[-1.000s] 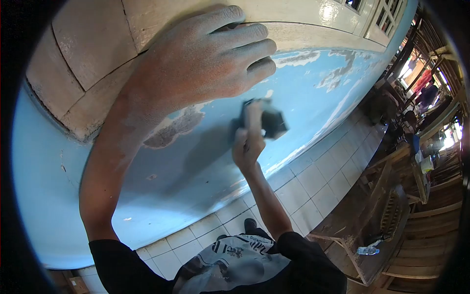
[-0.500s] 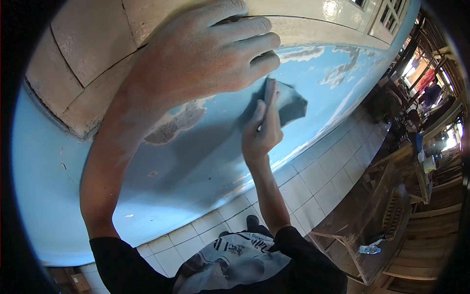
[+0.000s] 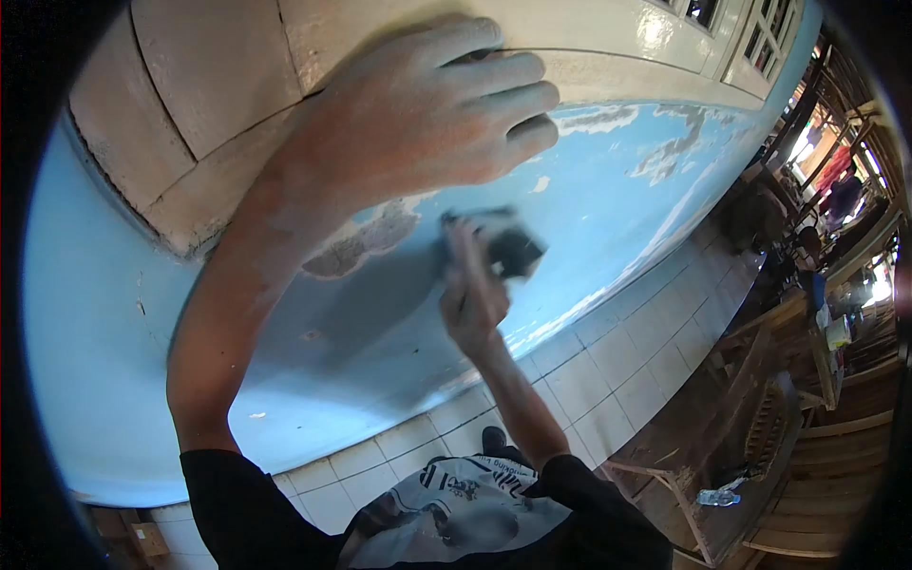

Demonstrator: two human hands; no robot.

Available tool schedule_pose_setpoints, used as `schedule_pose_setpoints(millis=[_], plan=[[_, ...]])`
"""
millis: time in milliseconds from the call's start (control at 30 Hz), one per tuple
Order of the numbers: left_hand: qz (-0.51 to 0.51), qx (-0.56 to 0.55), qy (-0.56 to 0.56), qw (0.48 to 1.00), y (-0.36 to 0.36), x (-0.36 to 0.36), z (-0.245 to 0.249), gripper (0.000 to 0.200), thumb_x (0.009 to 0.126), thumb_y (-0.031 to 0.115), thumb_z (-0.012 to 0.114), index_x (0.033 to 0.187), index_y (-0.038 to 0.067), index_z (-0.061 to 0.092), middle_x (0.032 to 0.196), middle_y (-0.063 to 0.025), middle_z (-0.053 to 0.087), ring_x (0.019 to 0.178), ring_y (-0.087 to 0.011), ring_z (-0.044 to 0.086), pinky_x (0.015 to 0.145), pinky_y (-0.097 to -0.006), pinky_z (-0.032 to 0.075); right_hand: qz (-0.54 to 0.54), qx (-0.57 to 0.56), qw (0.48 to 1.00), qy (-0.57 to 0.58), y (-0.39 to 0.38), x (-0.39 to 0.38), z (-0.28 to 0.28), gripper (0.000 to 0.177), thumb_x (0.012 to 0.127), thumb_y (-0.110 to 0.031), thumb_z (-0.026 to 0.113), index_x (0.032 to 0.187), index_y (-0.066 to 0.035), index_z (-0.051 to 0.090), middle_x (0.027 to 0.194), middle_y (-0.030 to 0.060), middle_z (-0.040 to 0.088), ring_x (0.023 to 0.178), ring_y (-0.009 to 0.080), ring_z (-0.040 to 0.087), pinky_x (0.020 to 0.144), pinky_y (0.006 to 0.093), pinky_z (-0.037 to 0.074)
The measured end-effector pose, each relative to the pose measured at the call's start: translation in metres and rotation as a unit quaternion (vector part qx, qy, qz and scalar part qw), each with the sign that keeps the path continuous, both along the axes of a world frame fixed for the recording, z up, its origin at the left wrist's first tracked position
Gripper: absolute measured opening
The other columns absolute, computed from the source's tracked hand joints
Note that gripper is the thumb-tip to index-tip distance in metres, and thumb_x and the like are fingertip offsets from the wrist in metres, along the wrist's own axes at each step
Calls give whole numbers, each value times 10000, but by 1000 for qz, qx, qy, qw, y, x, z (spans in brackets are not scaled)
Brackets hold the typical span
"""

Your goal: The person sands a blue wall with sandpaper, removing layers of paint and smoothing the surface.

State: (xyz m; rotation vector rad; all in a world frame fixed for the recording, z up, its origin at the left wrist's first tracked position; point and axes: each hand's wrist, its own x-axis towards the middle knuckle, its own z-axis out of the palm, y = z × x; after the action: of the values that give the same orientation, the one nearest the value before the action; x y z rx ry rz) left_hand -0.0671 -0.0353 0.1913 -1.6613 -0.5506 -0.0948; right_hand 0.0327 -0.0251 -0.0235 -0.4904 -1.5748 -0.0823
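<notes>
My left hand (image 3: 446,109), pale with dust, lies against the cream wooden frame (image 3: 237,66) above the blue wall (image 3: 332,351). Its fingers are stretched out and it holds nothing. Lower and to the right, my right hand (image 3: 475,294) is closed on a dark grey sheet of sandpaper (image 3: 513,244), pressed to the wall and blurred by motion. A bare grey patch (image 3: 366,242) with flaked paint shows just left of that hand. More peeled patches (image 3: 674,142) spread along the wall to the right.
White floor tiles (image 3: 570,380) run along the foot of the wall. A wooden bench (image 3: 665,484) with a plastic bottle (image 3: 719,497) stands at the lower right. Window panes (image 3: 760,47) are at the upper right. A cardboard box (image 3: 149,540) sits at the lower left.
My right hand has moved the sandpaper down and to the left across the wall. My left hand keeps its place on the frame while the view shifts slightly.
</notes>
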Motion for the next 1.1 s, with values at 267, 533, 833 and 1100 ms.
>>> schedule_pose_setpoints(millis=[267,533,833,1100], plan=[[-166,21,-32,985,12,0,15,140,791,198,642,699,146,551,665,52,496,707,-75,517,684,-213,439,17,17,999,-24,-11,-4,19,386,924,15,478,1276,162,417,1267,300,514,1151,367,553,1005,435,424],[-67,62,-23,996,3,1,0,144,685,182,752,739,199,620,749,99,578,885,-45,578,852,-195,462,-11,-11,996,-89,-24,3,39,413,827,141,438,1239,157,471,1236,279,551,1209,376,511,1038,473,386],[-81,51,-27,995,5,1,0,172,666,162,767,774,196,638,792,96,609,906,-52,586,862,-199,460,46,-42,994,-93,-19,8,24,508,807,134,427,1314,121,417,1345,282,455,1320,370,375,1112,466,268],[-68,25,-39,997,0,1,2,152,687,177,747,772,192,621,783,94,584,913,-53,576,858,-201,451,148,-92,985,-18,-16,4,19,368,862,42,549,1229,61,547,1289,269,512,1247,342,483,1060,445,341]])
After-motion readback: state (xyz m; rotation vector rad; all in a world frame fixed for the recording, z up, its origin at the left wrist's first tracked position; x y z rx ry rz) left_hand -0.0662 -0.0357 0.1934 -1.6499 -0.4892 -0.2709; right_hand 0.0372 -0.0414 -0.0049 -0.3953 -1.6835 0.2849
